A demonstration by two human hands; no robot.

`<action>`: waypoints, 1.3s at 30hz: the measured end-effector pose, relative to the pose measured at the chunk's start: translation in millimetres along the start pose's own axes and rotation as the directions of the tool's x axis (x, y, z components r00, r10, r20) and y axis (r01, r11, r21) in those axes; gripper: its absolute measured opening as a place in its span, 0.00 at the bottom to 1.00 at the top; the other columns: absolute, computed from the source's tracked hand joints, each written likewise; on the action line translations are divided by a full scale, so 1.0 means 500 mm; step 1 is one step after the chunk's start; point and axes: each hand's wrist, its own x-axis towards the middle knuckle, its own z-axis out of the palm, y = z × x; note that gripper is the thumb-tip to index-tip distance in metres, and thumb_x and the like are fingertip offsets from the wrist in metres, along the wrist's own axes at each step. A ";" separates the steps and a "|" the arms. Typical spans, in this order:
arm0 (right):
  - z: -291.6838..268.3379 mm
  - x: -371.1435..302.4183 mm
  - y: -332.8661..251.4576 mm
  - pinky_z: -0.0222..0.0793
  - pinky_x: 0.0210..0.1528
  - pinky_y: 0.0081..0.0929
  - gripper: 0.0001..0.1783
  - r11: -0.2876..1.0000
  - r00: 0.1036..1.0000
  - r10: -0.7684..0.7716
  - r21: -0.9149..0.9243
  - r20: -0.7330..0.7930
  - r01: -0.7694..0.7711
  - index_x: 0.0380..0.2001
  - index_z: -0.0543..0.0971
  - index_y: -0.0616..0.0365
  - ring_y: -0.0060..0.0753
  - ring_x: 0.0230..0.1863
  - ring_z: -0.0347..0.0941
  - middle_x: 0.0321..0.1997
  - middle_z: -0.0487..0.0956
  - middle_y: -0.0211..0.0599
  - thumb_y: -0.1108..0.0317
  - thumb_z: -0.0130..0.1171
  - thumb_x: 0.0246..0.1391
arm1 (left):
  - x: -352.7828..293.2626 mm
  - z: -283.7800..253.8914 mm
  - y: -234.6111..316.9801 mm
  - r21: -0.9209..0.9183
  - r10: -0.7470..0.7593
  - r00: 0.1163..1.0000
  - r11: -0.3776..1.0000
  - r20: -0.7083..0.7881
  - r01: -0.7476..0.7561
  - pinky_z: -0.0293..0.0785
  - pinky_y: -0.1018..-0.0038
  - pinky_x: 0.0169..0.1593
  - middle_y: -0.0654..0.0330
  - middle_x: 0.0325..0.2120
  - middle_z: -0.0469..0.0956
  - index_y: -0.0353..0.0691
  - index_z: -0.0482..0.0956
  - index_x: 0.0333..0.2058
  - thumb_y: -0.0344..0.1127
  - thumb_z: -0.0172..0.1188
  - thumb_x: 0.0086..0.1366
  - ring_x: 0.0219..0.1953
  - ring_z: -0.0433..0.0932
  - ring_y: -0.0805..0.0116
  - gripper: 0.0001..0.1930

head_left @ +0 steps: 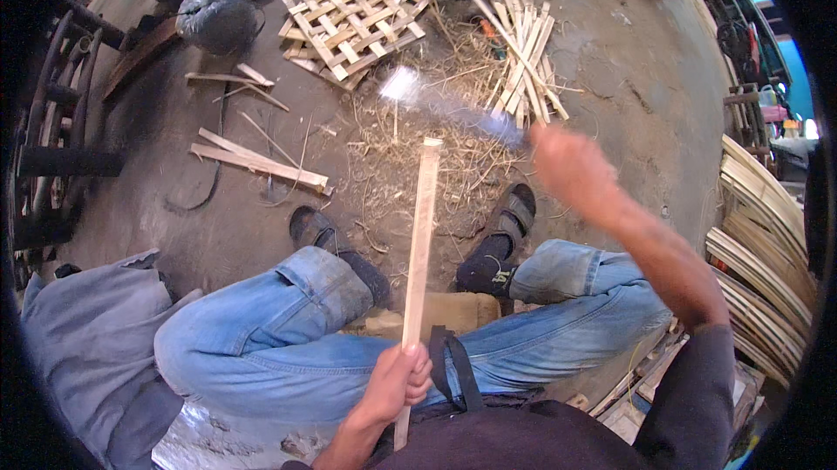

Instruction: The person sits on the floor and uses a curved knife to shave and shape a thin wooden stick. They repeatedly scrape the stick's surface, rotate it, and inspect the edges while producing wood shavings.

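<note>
My left hand (398, 380) is closed around the lower part of a long, flat, pale wooden strip (422, 235), held before my body between my legs, its top end pointing away. Out to the front right, my raised right hand (571, 165) is closed on a tool (501, 126) smeared by motion. A bluish-grey streak runs left from the fist to a bright patch above the strip's far end; its exact kind cannot be made out. The tool's streak and the strip look apart. Beyond the strip's end lie thin shavings (384, 152) on the ground.
Woven lattice panels (353, 17) lie stacked ahead, with a pile of cut strips (527, 56) to their right. Loose wood pieces (257, 163) and a stuffed grey bag (218, 17) lie left. Bundled long strips (758, 252) stand at right. Grey cloth (100, 339) hangs near my left knee.
</note>
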 end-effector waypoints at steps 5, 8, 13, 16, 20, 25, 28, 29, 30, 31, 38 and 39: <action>0.010 -0.059 -0.038 0.75 0.31 0.47 0.04 0.969 0.998 -0.023 0.244 -0.064 0.038 0.27 0.73 0.56 0.51 0.28 0.79 0.24 0.77 0.45 0.68 0.52 0.50 | 0.004 -0.012 0.007 -0.015 0.062 0.993 0.998 -0.097 -0.064 0.43 0.81 0.15 0.72 0.15 0.51 0.46 0.60 0.26 0.50 0.44 0.74 0.14 0.48 0.83 0.19; 0.014 -0.115 -0.122 0.74 0.26 0.41 0.04 0.884 0.897 -0.417 0.165 -0.144 0.438 0.26 0.73 0.54 0.43 0.24 0.78 0.21 0.75 0.37 0.67 0.56 0.45 | 0.015 -0.014 -0.001 -0.033 0.033 0.999 0.999 -0.013 -0.034 0.43 0.81 0.15 0.72 0.15 0.51 0.46 0.60 0.26 0.50 0.43 0.74 0.14 0.48 0.83 0.19; 0.019 0.025 -0.007 0.75 0.27 0.41 0.09 0.915 0.963 0.195 0.388 -0.185 -0.111 0.34 0.74 0.60 0.47 0.24 0.79 0.24 0.80 0.43 0.66 0.57 0.55 | 0.012 -0.008 -0.002 0.041 0.032 0.999 0.999 0.020 -0.032 0.43 0.81 0.15 0.72 0.15 0.52 0.45 0.61 0.27 0.50 0.43 0.74 0.14 0.48 0.82 0.19; 0.019 0.040 -0.087 0.74 0.29 0.40 0.20 -0.105 0.863 0.455 0.975 0.221 -0.195 0.36 0.73 0.65 0.46 0.24 0.78 0.22 0.79 0.45 0.57 0.64 0.53 | 0.012 0.001 -0.015 0.081 -0.002 1.000 0.997 0.030 -0.001 0.46 0.82 0.16 0.71 0.16 0.53 0.43 0.63 0.29 0.50 0.42 0.75 0.15 0.50 0.82 0.19; 0.045 0.026 -0.147 0.74 0.32 0.39 0.28 0.167 0.971 0.226 0.978 0.082 -0.122 0.39 0.71 0.67 0.46 0.26 0.78 0.27 0.79 0.47 0.51 0.65 0.52 | 0.012 0.019 0.004 0.118 0.045 0.999 0.992 -0.012 -0.043 0.54 0.82 0.18 0.68 0.18 0.59 0.37 0.67 0.39 0.47 0.39 0.75 0.16 0.56 0.81 0.18; 0.030 -0.161 -0.204 0.75 0.33 0.42 0.27 0.705 0.977 -0.193 0.705 0.093 0.073 0.42 0.72 0.61 0.47 0.33 0.80 0.31 0.80 0.46 0.51 0.66 0.49 | -0.005 0.010 -0.011 0.205 0.158 0.983 0.969 -0.095 -0.136 0.63 0.80 0.20 0.63 0.22 0.65 0.33 0.68 0.44 0.45 0.37 0.76 0.16 0.63 0.76 0.19; 0.036 -0.245 -0.194 0.75 0.30 0.40 0.19 0.848 0.901 -0.414 0.413 0.128 0.330 0.42 0.73 0.58 0.46 0.31 0.79 0.29 0.78 0.41 0.60 0.61 0.50 | 0.000 0.003 -0.024 0.191 0.087 0.977 0.980 -0.193 -0.049 0.62 0.80 0.19 0.63 0.21 0.65 0.33 0.68 0.44 0.45 0.37 0.76 0.16 0.63 0.77 0.19; 0.039 -0.254 -0.184 0.74 0.29 0.40 0.16 0.866 0.874 -0.461 0.294 0.154 0.405 0.42 0.73 0.57 0.46 0.30 0.79 0.28 0.77 0.39 0.62 0.59 0.50 | -0.008 0.001 -0.027 0.187 0.102 0.979 0.980 -0.176 -0.069 0.61 0.81 0.19 0.64 0.20 0.64 0.33 0.68 0.42 0.45 0.38 0.76 0.15 0.62 0.78 0.18; 0.065 -0.223 -0.162 0.73 0.25 0.38 0.13 0.928 0.935 -0.335 0.210 0.116 0.307 0.40 0.73 0.55 0.43 0.27 0.78 0.27 0.76 0.37 0.67 0.54 0.49 | -0.013 0.000 -0.022 0.188 0.117 0.976 0.979 -0.182 -0.082 0.60 0.81 0.19 0.65 0.19 0.64 0.34 0.69 0.42 0.44 0.38 0.76 0.15 0.62 0.79 0.18; 0.112 -0.180 -0.123 0.73 0.26 0.42 0.13 0.949 0.972 -0.204 0.220 -0.113 0.225 0.40 0.73 0.56 0.46 0.28 0.78 0.25 0.77 0.38 0.64 0.57 0.51 | -0.018 0.002 -0.016 0.188 0.127 0.974 0.978 -0.188 -0.091 0.60 0.81 0.18 0.65 0.19 0.63 0.34 0.69 0.42 0.44 0.38 0.76 0.15 0.61 0.79 0.18; 0.064 -0.117 -0.253 0.74 0.39 0.24 0.29 -0.127 0.966 -0.002 0.958 0.259 -0.257 0.51 0.72 0.66 0.23 0.35 0.76 0.34 0.81 0.38 0.59 0.68 0.51 | 0.023 0.030 0.028 0.369 0.233 0.967 0.911 -0.101 -0.181 0.66 0.80 0.20 0.63 0.20 0.68 0.35 0.69 0.43 0.46 0.38 0.75 0.16 0.66 0.78 0.19; 0.061 -0.098 -0.267 0.74 0.39 0.24 0.28 -0.128 0.973 0.048 0.968 0.225 -0.218 0.51 0.72 0.66 0.21 0.36 0.76 0.34 0.81 0.36 0.61 0.68 0.51 | 0.031 0.036 0.026 0.384 0.260 0.960 0.901 -0.107 -0.201 0.67 0.79 0.20 0.63 0.20 0.68 0.34 0.68 0.43 0.47 0.38 0.75 0.16 0.67 0.77 0.19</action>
